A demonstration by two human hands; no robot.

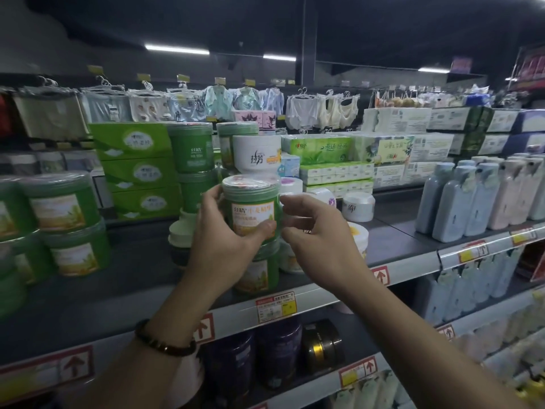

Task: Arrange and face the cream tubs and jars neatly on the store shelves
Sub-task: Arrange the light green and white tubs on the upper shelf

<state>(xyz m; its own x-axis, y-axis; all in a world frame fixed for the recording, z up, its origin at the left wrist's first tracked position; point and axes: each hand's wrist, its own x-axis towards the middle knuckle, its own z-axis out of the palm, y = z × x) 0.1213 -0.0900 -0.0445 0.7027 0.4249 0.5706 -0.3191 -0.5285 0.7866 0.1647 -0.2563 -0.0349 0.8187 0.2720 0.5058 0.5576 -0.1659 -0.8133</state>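
Head view: green tub (250, 211) up over the shelf (138, 255).
Left hand (219, 240) grips it; right hand (315, 231) just beside, fingers loosely curled.

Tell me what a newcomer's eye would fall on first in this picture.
First comes the green tub in the middle, gripped by the left hand with its orange label facing out, just above a lower green tub at the shelf's front. The right hand is close at its right side; contact cannot be told. At far left stand stacked green tubs, at right rows of pale bottles.
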